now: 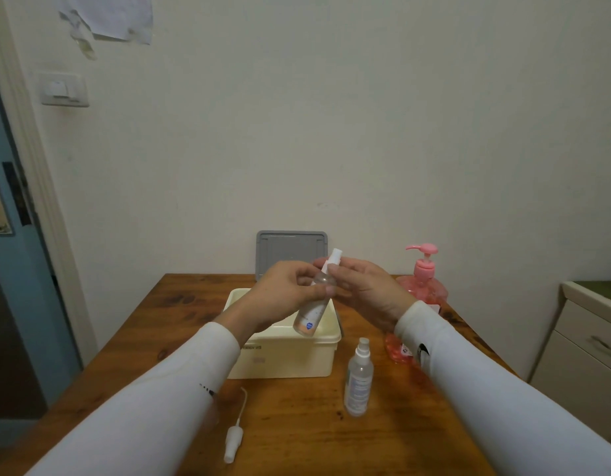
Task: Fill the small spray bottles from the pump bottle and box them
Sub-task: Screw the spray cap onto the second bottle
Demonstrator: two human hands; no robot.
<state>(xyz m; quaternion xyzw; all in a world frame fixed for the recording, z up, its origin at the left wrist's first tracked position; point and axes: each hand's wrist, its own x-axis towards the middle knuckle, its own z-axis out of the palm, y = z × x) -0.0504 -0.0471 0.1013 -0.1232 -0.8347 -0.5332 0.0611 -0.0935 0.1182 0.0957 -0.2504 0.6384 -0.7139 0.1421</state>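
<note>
Two hands [290, 290] around a spray bottle [312, 309] above the cream box [297, 355].

Both arms reach forward in long white sleeves and converge above the cream box [283, 352], the one landmark used here. The left hand [283, 297] hovers over the box's left half, wrist slightly bent, its fingers and thumb curled round the body of a small spray bottle [312, 310] that it holds tilted. The right hand [369, 293] hangs just right of the box's far corner, palm turned inward, its thumb and fingertips pinching the white top of the same bottle. The two hands nearly meet above the box's far edge.
</note>
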